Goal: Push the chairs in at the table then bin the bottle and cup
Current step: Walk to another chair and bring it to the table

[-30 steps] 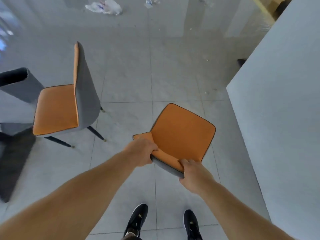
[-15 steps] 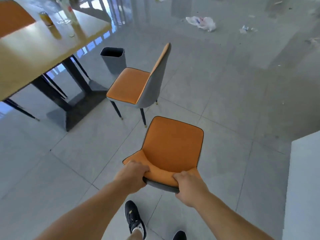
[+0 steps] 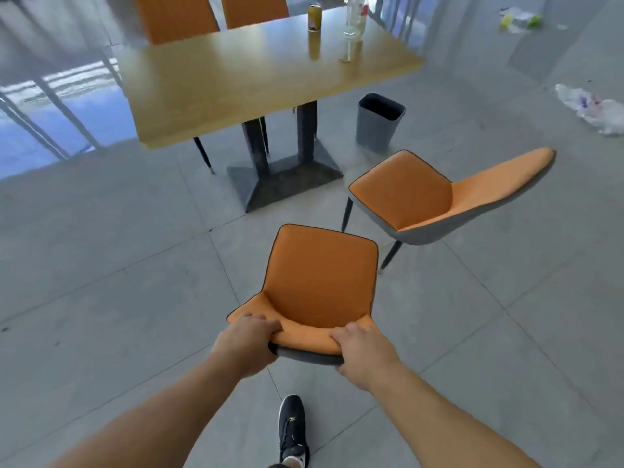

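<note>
My left hand [image 3: 248, 339] and my right hand [image 3: 363, 349] both grip the top of the backrest of an orange chair [image 3: 320, 275], which faces the wooden table [image 3: 236, 76]. A second orange chair [image 3: 405, 197] stands to its right, turned sideways, apart from the table. On the table's far right end stand a yellow cup [image 3: 314, 16] and a clear bottle [image 3: 356, 15]. A grey bin [image 3: 380, 121] sits on the floor beside the table's right end.
Two more orange chairs [image 3: 209, 11] are tucked at the table's far side. The table's dark pedestal base [image 3: 283, 180] lies ahead on the tiled floor. Crumpled plastic litter [image 3: 594, 108] lies at the far right. My shoe [image 3: 293, 430] is below the held chair.
The view has swung left and the held chair has turned with it, now facing the table. The table, cup, bottle and bin have come into fuller view ahead.
</note>
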